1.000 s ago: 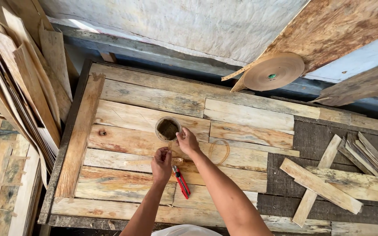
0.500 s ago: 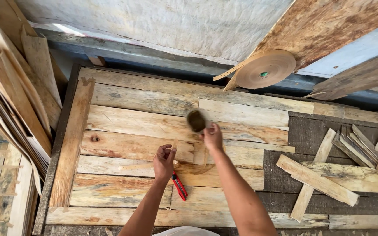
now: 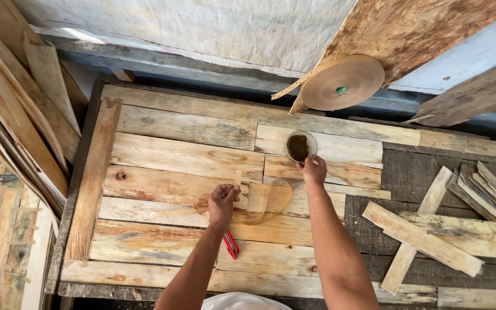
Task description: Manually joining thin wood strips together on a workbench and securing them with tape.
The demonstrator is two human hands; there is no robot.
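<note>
Head view: one small round cup (image 3: 301, 146) of dark liquid, touched at its 6 o'clock rim by the right hand (image 3: 313, 170); left hand (image 3: 223, 201) clenched on one thin veneer strip (image 3: 259, 198); one red cutter (image 3: 230, 244) at 6 o'clock; one tape roll (image 3: 341, 82) at 1 o'clock; plank table (image 3: 185, 155), scrap boards (image 3: 426, 235) at 3 o'clock
</note>
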